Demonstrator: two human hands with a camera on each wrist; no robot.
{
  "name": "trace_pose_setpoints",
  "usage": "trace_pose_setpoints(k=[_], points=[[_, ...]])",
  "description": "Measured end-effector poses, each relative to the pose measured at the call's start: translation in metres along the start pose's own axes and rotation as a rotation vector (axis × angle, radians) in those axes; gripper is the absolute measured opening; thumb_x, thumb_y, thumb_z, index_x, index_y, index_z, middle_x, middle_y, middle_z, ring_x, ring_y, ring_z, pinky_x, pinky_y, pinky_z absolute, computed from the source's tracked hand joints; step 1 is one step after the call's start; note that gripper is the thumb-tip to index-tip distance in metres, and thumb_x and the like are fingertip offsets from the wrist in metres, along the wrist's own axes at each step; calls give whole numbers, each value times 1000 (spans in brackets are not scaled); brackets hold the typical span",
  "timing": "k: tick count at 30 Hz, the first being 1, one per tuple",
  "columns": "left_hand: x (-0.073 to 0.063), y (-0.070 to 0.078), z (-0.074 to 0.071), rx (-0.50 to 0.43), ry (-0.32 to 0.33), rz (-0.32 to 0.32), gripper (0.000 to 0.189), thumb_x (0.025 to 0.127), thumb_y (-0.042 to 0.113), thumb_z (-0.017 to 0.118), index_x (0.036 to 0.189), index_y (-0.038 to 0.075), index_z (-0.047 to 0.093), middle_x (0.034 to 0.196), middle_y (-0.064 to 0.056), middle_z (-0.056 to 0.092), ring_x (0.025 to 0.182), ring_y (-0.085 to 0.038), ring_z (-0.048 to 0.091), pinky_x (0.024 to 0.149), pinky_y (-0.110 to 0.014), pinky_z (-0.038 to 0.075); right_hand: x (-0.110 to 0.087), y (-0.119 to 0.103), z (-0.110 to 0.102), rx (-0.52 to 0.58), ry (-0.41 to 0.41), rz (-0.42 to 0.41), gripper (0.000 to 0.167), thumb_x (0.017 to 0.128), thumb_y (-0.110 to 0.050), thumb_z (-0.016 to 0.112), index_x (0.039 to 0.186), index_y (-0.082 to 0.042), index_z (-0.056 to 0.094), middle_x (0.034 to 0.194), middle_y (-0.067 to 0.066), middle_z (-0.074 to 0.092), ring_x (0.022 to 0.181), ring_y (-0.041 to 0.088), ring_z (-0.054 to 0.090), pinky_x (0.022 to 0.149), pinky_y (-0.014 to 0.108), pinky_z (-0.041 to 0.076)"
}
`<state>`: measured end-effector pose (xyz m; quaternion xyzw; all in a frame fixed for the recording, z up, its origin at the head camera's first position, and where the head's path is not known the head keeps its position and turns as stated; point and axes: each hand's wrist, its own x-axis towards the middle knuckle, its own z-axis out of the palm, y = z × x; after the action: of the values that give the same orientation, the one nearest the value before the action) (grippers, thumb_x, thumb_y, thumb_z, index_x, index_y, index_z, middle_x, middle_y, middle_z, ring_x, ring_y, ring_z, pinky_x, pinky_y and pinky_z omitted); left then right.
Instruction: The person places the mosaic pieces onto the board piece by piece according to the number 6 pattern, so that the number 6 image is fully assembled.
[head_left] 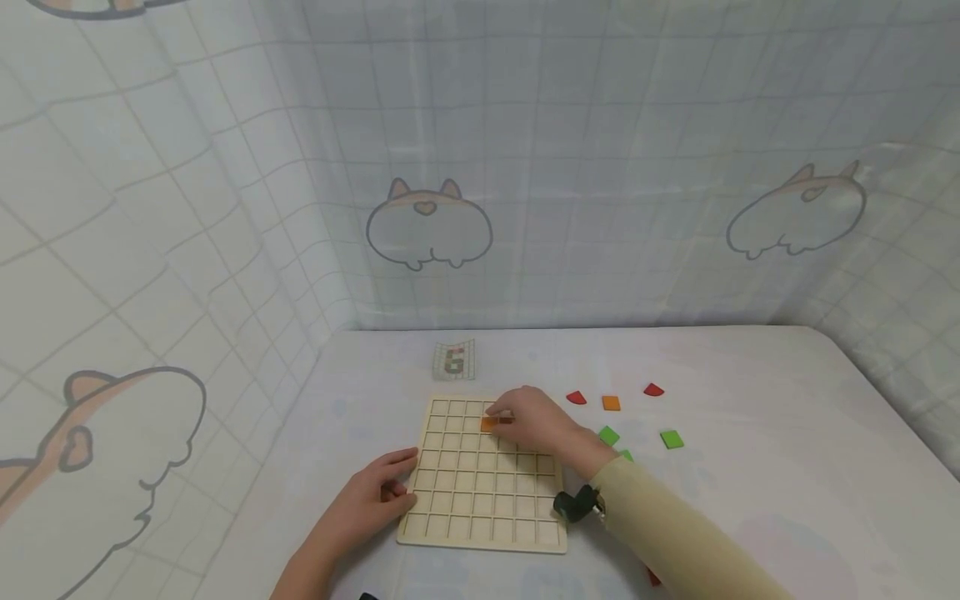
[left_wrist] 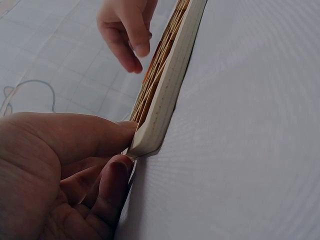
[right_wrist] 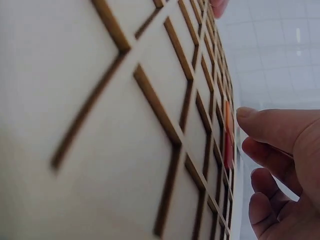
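A pale wooden grid board lies on the table. My left hand rests at its left edge, thumb and fingers touching the rim; in the left wrist view, the thumb meets the board's corner. Over the far part of the board, my right hand hovers with nothing visible between its fingers. Beside its fingertips an orange square tile sits in a cell. The right wrist view shows a red piece in line with that orange tile, and the right thumb close to both.
Right of the board lie red quarter-round pieces, another orange square and several green squares. A small card with a letter G pattern lies behind the board. A patterned curtain hangs around the table.
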<state>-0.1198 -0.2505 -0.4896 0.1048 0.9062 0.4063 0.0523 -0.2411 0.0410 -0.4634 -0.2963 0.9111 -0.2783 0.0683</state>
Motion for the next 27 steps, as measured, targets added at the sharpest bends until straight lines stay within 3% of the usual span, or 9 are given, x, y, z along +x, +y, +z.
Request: trace_pose_setpoints(k=[6, 16, 27], points=[[-1, 1, 1, -7, 2, -6, 55, 84, 11, 77, 136, 2, 59, 144, 1, 51, 84, -6, 58, 72, -23, 49, -13, 6, -12, 28, 10, 59, 30, 90, -28, 74, 117, -18, 75, 115, -7, 69, 113, 18, 59, 93, 39, 48], [0, 1, 0, 6, 5, -1, 55, 84, 11, 77, 135, 1, 59, 144, 0, 51, 83, -6, 58, 72, -23, 48, -44, 28, -31, 5, 57, 140, 30, 89, -27, 76, 117, -19, 74, 114, -8, 68, 97, 13, 60, 80, 32, 51], [0, 2, 0, -6, -1, 3, 55, 84, 9, 77, 135, -1, 58, 145, -2, 50, 83, -6, 58, 72, -23, 48, -85, 41, -46, -14, 84, 113, 28, 87, -21, 77, 114, -16, 75, 111, -8, 68, 96, 13, 62, 81, 33, 52]])
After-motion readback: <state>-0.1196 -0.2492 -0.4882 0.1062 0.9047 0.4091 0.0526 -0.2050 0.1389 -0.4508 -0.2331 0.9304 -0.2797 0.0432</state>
